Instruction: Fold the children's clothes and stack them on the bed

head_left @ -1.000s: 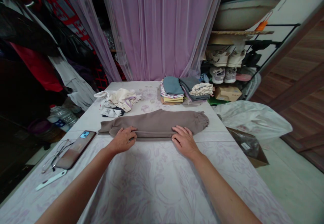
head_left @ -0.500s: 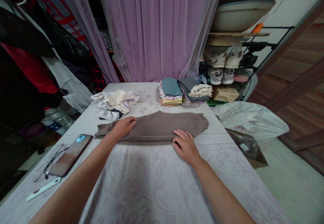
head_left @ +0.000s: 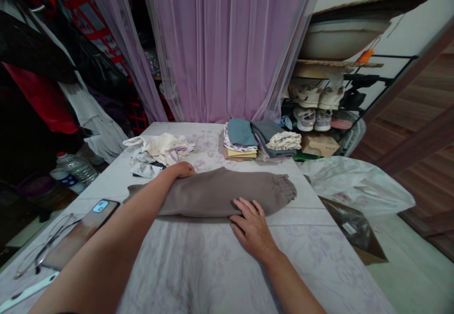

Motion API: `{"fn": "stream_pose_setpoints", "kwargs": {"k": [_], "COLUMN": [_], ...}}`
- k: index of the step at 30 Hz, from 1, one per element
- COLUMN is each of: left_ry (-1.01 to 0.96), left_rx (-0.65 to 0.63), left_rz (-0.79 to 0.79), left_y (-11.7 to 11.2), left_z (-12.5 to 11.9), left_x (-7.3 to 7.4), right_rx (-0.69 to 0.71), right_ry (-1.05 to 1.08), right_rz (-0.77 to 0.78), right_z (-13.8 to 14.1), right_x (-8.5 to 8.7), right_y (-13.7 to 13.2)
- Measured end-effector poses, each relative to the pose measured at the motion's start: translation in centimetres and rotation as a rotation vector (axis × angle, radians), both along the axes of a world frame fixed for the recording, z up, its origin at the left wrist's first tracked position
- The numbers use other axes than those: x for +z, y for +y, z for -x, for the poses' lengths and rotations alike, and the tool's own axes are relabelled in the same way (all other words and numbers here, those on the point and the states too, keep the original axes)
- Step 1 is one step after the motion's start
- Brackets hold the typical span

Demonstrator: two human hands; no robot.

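Taupe fleece trousers (head_left: 220, 196) lie folded lengthwise across the table, with a gathered cuff (head_left: 285, 187) at the right end. My left hand (head_left: 182, 170) reaches over them, its fingers resting at the far edge, holding nothing that I can see. My right hand (head_left: 251, 225) lies with spread fingers on the near edge of the cloth. Behind the trousers is a crumpled heap of cream and white clothes (head_left: 158, 151). Further right stand folded clothes in stacks (head_left: 244, 140).
A lilac floral tablecloth (head_left: 198, 266) covers the table. A smartphone (head_left: 81, 233), glasses (head_left: 46, 250) and a white pen-like tool (head_left: 24, 292) lie at the left. A plastic bag (head_left: 354, 186) and a brown package (head_left: 354, 229) are beyond the right edge.
My left hand has slid from the near side across the trousers to their far edge. My right hand has shifted slightly along the near edge, and the view has tilted.
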State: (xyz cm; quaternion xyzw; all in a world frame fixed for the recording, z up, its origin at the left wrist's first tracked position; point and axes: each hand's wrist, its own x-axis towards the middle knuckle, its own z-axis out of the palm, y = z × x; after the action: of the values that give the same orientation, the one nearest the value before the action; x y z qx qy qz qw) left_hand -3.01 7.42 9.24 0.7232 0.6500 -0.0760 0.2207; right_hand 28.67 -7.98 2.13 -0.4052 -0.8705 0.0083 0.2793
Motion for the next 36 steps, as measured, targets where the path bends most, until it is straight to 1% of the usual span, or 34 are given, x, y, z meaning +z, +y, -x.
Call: {"fn": "stream_pose_setpoints", "kwargs": {"k": [4, 8, 10, 15, 17, 19, 21, 23, 27, 29, 32, 36], "left_ry": [-0.051, -0.080, -0.082, -0.084, -0.092, -0.106, -0.116, -0.104, -0.061, -0.034, 0.021, 0.006], "left_rx": [-0.056, -0.098, -0.096, -0.059, -0.056, -0.063, -0.072, -0.081, -0.083, -0.073, -0.052, -0.028], "left_rz": [0.076, 0.086, 0.037, -0.145, -0.167, -0.157, -0.124, -0.058, 0.096, 0.126, 0.131, 0.112], "left_y": [1.1, 1.4, 1.2, -0.1, -0.4, -0.6, -0.8, -1.1, -2.6, -3.5, -4.6, -5.4], "left_z": [-0.6, -1.5, -1.9, -2.5, -2.5, -2.1, -1.2, 0.3, 4.5, 6.5, 8.5, 9.3], "left_x": [0.5, -0.1, -0.8, -2.3, -2.4, -2.2, -1.8, -1.1, 0.1, 0.4, 0.6, 0.2], "right_rx": [0.018, 0.027, 0.034, 0.048, 0.031, 0.018, 0.025, 0.048, 0.096, 0.113, 0.130, 0.135], "right_ry": [0.022, 0.045, 0.050, 0.044, 0.037, 0.021, -0.008, -0.042, -0.081, -0.081, -0.061, -0.034], "right_rz": [-0.029, -0.068, -0.084, -0.098, -0.106, -0.108, -0.093, -0.068, -0.035, -0.040, -0.089, -0.163], "right_z": [1.1, 1.6, 1.7, 1.3, 1.3, 1.5, 2.2, 3.4, 6.9, 8.8, 11.5, 13.9], "right_x": [-0.3, -0.4, -0.3, -0.2, -0.2, -0.1, 0.1, 0.4, 0.8, 0.8, 0.6, 0.2], "right_y": [0.4, 0.6, 0.4, -0.5, -0.7, -0.8, -0.9, -1.0, -1.0, -0.8, -0.4, -0.2]}}
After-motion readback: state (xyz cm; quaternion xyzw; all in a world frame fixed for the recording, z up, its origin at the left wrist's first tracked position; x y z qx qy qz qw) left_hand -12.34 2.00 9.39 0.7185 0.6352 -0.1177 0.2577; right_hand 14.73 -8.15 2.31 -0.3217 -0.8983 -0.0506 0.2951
